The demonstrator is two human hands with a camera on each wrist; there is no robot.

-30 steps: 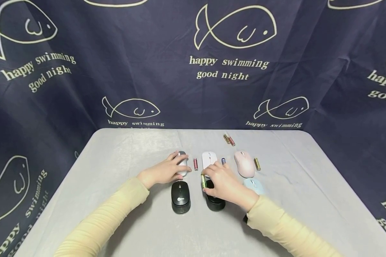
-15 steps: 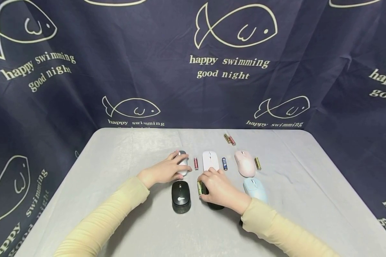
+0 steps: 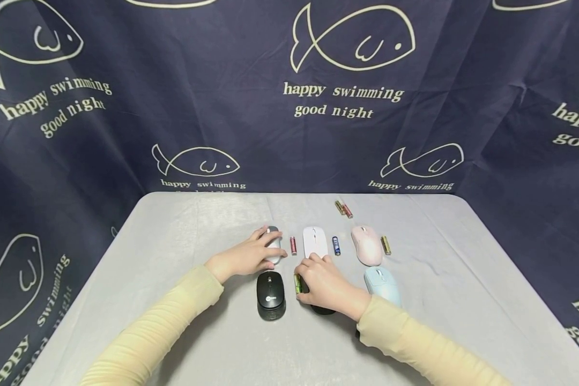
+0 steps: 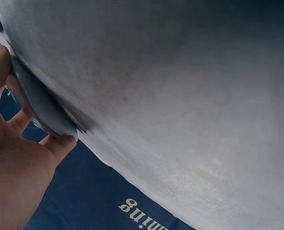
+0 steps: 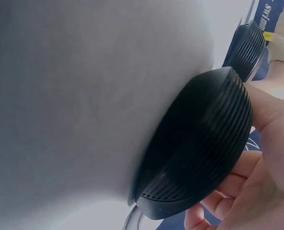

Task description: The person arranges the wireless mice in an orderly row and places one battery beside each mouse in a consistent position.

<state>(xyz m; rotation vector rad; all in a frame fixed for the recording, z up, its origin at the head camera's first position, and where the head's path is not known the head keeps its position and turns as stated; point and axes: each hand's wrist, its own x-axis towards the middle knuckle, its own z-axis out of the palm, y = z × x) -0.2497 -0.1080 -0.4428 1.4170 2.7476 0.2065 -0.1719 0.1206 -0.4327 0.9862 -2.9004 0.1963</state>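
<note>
In the head view my left hand (image 3: 248, 256) lies over a white computer mouse with a dark grey front (image 3: 273, 245), thumb and fingers at its sides. The left wrist view shows the thumb tip on one end of that mouse (image 4: 48, 110). My right hand (image 3: 329, 284) pinches a yellow-green battery (image 3: 297, 283) lengthwise between thumb and fingertip, close to the table at the left side of a black mouse (image 3: 324, 310). The hand covers most of this mouse. In the right wrist view its ribbed rear (image 5: 204, 139) hides the battery.
Another black mouse (image 3: 271, 292) sits between the arms. Beyond the right hand are a white mouse (image 3: 314, 241), a pink mouse (image 3: 367, 245) and a light blue mouse (image 3: 382, 284). Red (image 3: 293, 245), blue (image 3: 336, 245) and gold (image 3: 386, 245) batteries lie beside mice; a pair (image 3: 343, 208) lies farther back.
My right hand has moved left and slightly toward me, lowering the yellow-green battery beside the black mouse. The blue battery and white mouse show more fully. My left hand has stayed put.
</note>
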